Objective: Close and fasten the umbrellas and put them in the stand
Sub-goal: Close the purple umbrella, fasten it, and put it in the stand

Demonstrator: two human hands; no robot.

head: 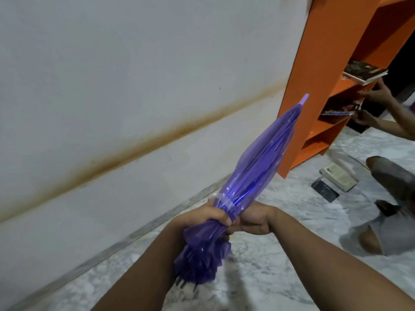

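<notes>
A purple translucent umbrella (258, 158) is folded shut and points up and to the right, its pale tip near the orange shelf. A clear strap (224, 202) wraps its canopy just above my hands. My left hand (213, 215) grips the gathered canopy from the left. From the right, my right hand (252, 221) holds the same spot, with its fingers at the strap. The frilled canopy edge (202, 261) hangs below my hands and hides the handle. No stand is in view.
An orange bookshelf (332, 63) holding books stands against the white wall (112, 86) at the right. Another person (393, 187) sits on the marble floor (269, 277) beside it, hands on the shelf. A book (339, 176) and a dark phone (325, 189) lie on the floor.
</notes>
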